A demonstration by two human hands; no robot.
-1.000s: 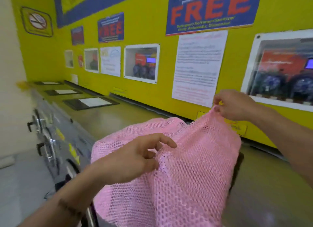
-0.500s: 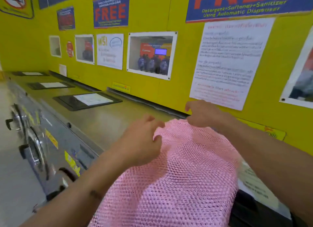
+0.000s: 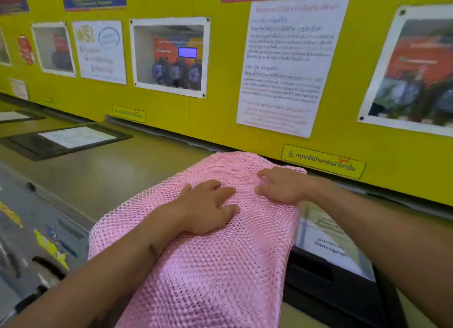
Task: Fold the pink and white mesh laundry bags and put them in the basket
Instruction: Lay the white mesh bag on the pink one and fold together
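Two hands lay flat on the pink bag [image 3: 220,266], palms down, fingers extended; neither gripped anything. Far left, the machine fronts [image 3: 31,242] dropped below the front edge of the bench [image 3: 117,180]. A black-framed panel [image 3: 63,140] sat on the bench toward its left end, well apart from the bag. Bag was spread over the bench top, its far end just short of the back edge by the yellow wall [image 3: 208,122], its near end running out of view at the bottom. Left hand [image 3: 206,207] pressed on the bag's middle. Right hand [image 3: 282,185] pressed beside it, nearer the bag's far right corner; fingertips of the two were close but apart. Right of the bag, a second black-framed panel [image 3: 328,273] was partly covered by it.
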